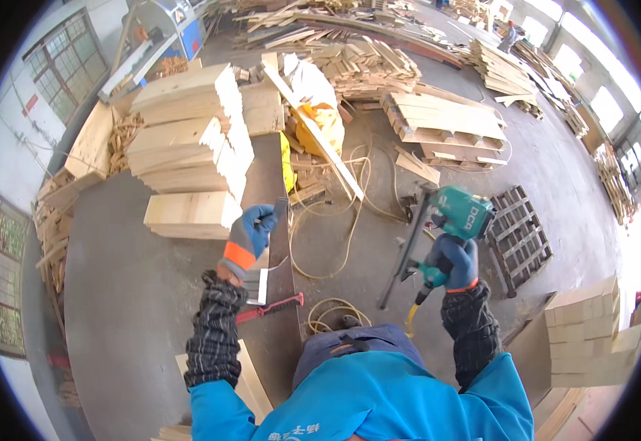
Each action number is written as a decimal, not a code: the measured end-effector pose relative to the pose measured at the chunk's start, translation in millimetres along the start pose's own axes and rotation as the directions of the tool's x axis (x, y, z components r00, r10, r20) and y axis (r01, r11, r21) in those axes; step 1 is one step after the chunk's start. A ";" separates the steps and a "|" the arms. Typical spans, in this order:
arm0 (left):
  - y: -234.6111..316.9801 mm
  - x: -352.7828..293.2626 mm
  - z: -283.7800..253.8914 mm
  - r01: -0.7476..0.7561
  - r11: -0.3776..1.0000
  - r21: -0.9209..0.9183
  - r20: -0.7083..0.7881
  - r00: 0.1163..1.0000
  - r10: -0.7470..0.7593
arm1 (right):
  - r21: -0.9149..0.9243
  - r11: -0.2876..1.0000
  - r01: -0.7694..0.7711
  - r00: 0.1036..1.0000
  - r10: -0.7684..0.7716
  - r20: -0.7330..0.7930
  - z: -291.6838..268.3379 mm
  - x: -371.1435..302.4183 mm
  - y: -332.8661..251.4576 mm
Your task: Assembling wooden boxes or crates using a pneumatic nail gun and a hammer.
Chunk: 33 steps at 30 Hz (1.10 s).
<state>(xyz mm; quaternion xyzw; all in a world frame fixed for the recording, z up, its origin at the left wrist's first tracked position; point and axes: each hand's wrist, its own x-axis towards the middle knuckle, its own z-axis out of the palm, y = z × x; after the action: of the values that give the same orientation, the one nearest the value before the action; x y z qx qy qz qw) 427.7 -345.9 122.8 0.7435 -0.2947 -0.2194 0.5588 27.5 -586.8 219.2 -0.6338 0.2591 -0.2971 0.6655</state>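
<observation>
My right hand (458, 261), in a blue glove, is wrapped round the grip of a teal nail gun (461, 212) held up over the floor on the right. The gun's long dark magazine slants down to the left, and a yellow air hose (411, 317) hangs from its handle. My left hand (250, 237), in a blue and grey glove with an orange cuff, is closed above the edge of the dark worktable (122, 294). Whatever its curled fingers hold is hidden. Below it lie pale metallic strips (263, 287) and a red-handled tool (270, 309).
Tall stacks of wooden boards (177, 140) stand on the table beyond my left hand. A loose plank (313, 132) leans near a yellow bag (328, 126). Hose coils (335, 275) lie on the floor. Pallets (445, 125), a dark rack (520, 237) and stacked blocks (581, 334) stand rightward.
</observation>
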 end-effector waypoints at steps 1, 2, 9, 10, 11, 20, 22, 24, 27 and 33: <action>26.7 -12.7 11.8 -0.047 0.999 -0.003 0.046 0.998 0.047 | 0.125 0.992 -0.012 0.999 0.008 0.035 6.8 2.6 2.6; 50.2 -26.1 21.9 -0.013 0.987 -0.163 0.108 0.994 0.030 | 0.134 0.991 0.018 1.000 -0.017 -0.008 10.9 2.4 3.9; 149.2 -52.9 58.6 0.106 0.927 -0.360 0.333 0.943 0.021 | 0.503 0.840 -0.202 0.964 0.080 0.252 42.5 7.2 18.6; 154.7 -52.6 62.6 0.163 0.937 -0.308 0.324 0.944 -0.058 | 0.509 0.841 -0.184 0.971 0.075 0.227 44.5 8.2 19.2; 158.7 -52.7 66.8 0.141 0.922 -0.361 0.350 0.937 -0.007 | 0.569 0.800 -0.190 0.966 0.047 0.256 46.6 8.8 20.1; 180.3 -62.3 89.7 0.133 0.948 -0.290 0.393 0.920 -0.009 | 0.703 0.667 -0.247 0.933 -0.032 0.358 51.6 4.7 20.7; 182.8 -63.2 94.9 0.151 0.939 -0.310 0.431 0.902 -0.003 | 0.757 0.609 -0.235 0.934 -0.073 0.349 53.9 2.4 21.0; 183.8 -63.2 100.4 0.174 0.937 -0.302 0.439 0.898 -0.025 | 0.776 0.581 -0.244 0.931 -0.084 0.355 55.5 1.6 21.6; 183.8 -63.5 107.1 0.076 0.961 -0.266 0.441 0.896 0.052 | 0.783 0.578 -0.230 0.933 -0.097 0.346 56.5 0.8 23.0; 184.5 -68.0 113.8 0.042 0.968 -0.247 0.425 0.903 0.069 | 0.812 0.530 -0.246 0.923 -0.129 0.364 55.1 -0.8 26.2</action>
<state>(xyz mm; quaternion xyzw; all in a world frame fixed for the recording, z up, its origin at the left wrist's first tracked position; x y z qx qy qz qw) 267.9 -416.6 268.0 0.5983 -0.3859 -0.4093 0.5706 68.4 -547.6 196.5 -0.2674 -0.0298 -0.2332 0.9345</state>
